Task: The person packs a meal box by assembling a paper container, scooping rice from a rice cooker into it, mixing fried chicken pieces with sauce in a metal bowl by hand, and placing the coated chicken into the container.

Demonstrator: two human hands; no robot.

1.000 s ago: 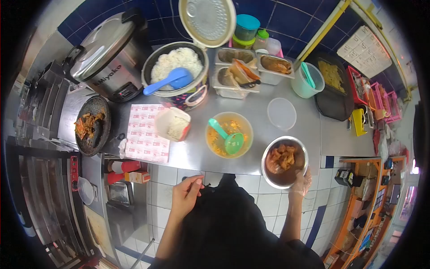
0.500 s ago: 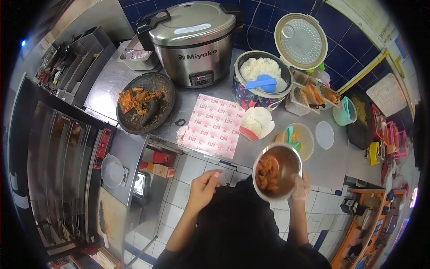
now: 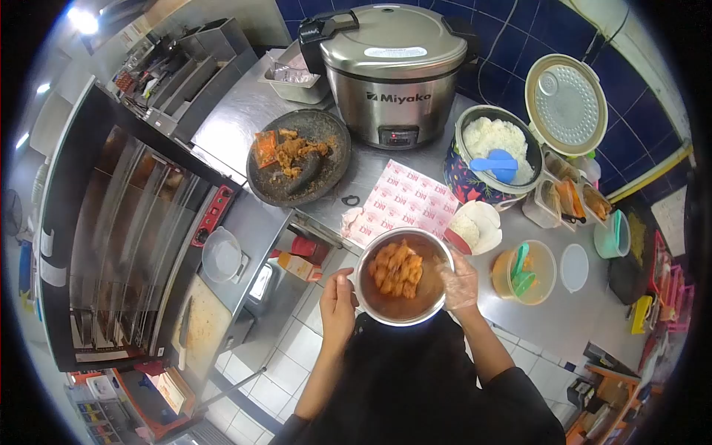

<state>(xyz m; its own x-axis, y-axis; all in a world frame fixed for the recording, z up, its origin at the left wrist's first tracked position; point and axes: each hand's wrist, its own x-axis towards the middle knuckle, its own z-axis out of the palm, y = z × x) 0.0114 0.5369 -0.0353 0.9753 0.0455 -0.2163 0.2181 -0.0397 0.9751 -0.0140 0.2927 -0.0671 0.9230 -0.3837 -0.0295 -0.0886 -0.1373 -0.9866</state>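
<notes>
A round steel bowl (image 3: 374, 310) is held over the front edge of the counter, tilted so that I see inside. Several orange-brown, coated fried pieces (image 3: 398, 271), perhaps chicken, lie in it. My right hand (image 3: 458, 285), in a thin clear glove, is closed on the bowl's right rim. My left hand (image 3: 338, 304) is bare and half open at the bowl's left side, thumb up; whether its fingertips touch the bowl I cannot tell. Behind the bowl lies a red-and-white printed paper sheet (image 3: 404, 200). Beside it stands an open paper box (image 3: 486, 222) with white rice inside.
At the back stands a large rice cooker (image 3: 393, 89); right of it, an open rice pot (image 3: 475, 167) with a blue scoop. A stone mortar (image 3: 267, 182) holds reddish food. A tub (image 3: 545, 259) with green tongs sits to the right. A knife (image 3: 185, 322) lies on a cutting board.
My right hand has brought the bowl left and closer to my left hand, covering the front corner of the paper sheet. The camera view has turned, so the counter appears shifted rightward.
</notes>
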